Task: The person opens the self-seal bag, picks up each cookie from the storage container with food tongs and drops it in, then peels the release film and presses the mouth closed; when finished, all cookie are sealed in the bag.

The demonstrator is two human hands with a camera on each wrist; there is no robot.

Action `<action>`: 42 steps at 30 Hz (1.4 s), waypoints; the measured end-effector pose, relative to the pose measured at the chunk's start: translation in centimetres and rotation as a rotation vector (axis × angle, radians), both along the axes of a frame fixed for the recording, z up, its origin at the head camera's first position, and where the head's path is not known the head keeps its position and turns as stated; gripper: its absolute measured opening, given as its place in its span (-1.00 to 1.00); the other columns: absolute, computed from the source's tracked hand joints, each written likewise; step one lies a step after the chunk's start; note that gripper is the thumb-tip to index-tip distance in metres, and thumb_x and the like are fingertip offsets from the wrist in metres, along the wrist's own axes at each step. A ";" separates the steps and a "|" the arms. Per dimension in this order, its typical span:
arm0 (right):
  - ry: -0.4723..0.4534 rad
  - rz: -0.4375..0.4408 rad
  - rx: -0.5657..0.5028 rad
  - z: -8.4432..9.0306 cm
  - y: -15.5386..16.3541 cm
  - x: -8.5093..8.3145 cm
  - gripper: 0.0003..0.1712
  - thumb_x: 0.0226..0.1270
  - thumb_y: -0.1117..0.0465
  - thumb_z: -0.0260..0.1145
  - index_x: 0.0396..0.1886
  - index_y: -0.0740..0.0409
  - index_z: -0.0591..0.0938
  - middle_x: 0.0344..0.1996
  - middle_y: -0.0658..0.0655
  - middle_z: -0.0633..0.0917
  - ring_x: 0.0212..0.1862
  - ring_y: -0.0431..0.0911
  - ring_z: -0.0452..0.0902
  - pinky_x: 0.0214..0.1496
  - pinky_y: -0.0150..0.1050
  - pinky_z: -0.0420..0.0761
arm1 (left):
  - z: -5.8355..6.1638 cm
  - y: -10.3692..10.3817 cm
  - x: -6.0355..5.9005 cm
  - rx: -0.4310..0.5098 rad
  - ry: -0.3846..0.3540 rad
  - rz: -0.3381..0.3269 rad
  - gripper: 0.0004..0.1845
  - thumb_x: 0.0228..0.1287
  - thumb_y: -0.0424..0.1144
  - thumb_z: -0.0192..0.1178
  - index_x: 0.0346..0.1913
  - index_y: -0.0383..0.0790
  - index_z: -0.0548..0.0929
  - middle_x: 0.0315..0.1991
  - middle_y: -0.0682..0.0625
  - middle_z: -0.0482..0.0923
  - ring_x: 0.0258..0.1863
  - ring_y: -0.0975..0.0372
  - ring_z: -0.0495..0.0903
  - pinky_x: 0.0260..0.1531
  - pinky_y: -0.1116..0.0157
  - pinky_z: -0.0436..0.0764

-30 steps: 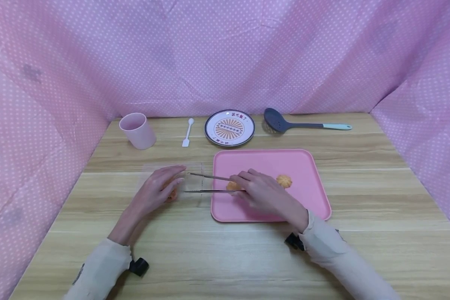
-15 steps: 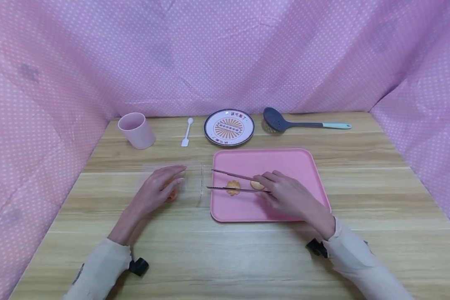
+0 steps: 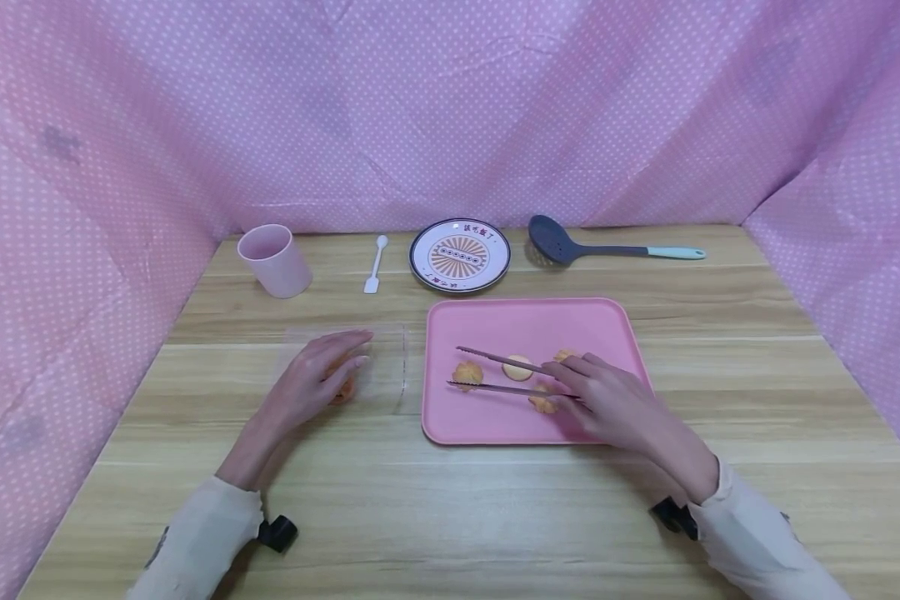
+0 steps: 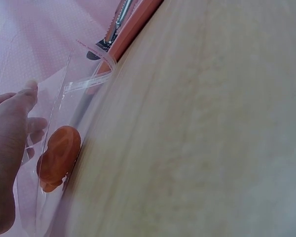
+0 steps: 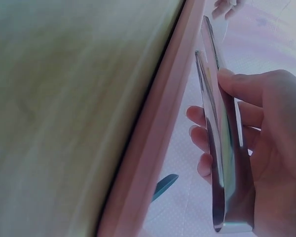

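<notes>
Right hand (image 3: 607, 400): gripped the metal tongs (image 3: 506, 375) near their closed end, fingers curled round both arms. Over the last second it had drawn back to the right, from the left edge of the pink tray (image 3: 630, 333) toward the tray's middle.

Tongs: the arms stood apart and held nothing. A second earlier their tips had reached across to the clear bag (image 3: 378, 371); now they lay over the tray, beside a cookie (image 3: 467, 374).

Left hand (image 3: 318, 379): lay flat with relaxed fingers on the clear bag, pressing it to the table (image 3: 450, 517); it had not moved over the second.

Cookie in bag (image 4: 59, 155): one orange-brown cookie sat inside the bag, just under the left hand's fingers, where it had been throughout.

Cookies on tray: the flower-shaped one lay next to the tong tips, a round pale one (image 3: 517, 367) just behind the tongs, and two more showed partly beside the right hand's fingers.

Meaning: judging by the withdrawal from the bag, the tongs had returned empty to the tray, and the cookie by their tips looked the likeliest to be picked up.

Background: a pink cup (image 3: 273, 260), a white spoon (image 3: 375, 264), a patterned plate (image 3: 459, 254) and a dark ladle (image 3: 607, 246) lay along the far side of the table, untouched.
</notes>
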State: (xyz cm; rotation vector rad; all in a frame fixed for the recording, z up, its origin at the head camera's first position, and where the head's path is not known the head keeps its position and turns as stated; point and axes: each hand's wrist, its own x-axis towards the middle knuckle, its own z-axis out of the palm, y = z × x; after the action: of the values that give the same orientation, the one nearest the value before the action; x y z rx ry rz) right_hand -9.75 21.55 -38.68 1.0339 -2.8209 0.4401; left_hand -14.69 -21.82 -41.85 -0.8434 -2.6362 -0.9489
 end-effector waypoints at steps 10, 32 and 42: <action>-0.038 -0.016 0.003 -0.3 1.2 0.5 -0.54 0.41 0.25 0.40 0.26 0.28 0.66 0.12 0.24 0.71 0.08 0.16 0.64 0.12 0.13 0.67 | 0.0 0.0 -0.1 0.005 0.012 -0.007 -0.60 0.46 -0.37 0.30 0.30 -0.26 0.64 0.27 -0.15 0.61 0.29 -0.05 0.54 0.30 -0.11 0.48; -0.072 -0.016 0.021 -0.1 1.7 0.8 -0.53 0.35 0.33 0.44 0.26 0.21 0.66 0.13 0.22 0.69 0.04 0.11 0.62 0.07 0.11 0.69 | 0.1 -0.1 0.0 0.014 0.032 -0.027 -0.58 0.44 -0.40 0.31 0.32 -0.26 0.63 0.27 -0.15 0.62 0.28 -0.06 0.55 0.29 -0.12 0.49; -0.039 -0.008 0.040 -0.1 1.5 0.8 -0.51 0.31 0.34 0.47 0.25 0.23 0.67 0.10 0.22 0.70 -0.02 0.08 0.63 0.01 0.07 0.71 | 0.1 -0.1 0.0 0.014 0.035 -0.031 -0.58 0.44 -0.40 0.30 0.31 -0.27 0.63 0.27 -0.14 0.62 0.28 -0.06 0.55 0.29 -0.12 0.49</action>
State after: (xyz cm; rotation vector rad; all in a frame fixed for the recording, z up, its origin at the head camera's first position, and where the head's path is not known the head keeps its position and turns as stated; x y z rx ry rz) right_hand -9.00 23.08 -38.75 1.0318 -2.8786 0.4086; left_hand -14.65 -21.92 -41.78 -0.8918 -2.5909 -0.9507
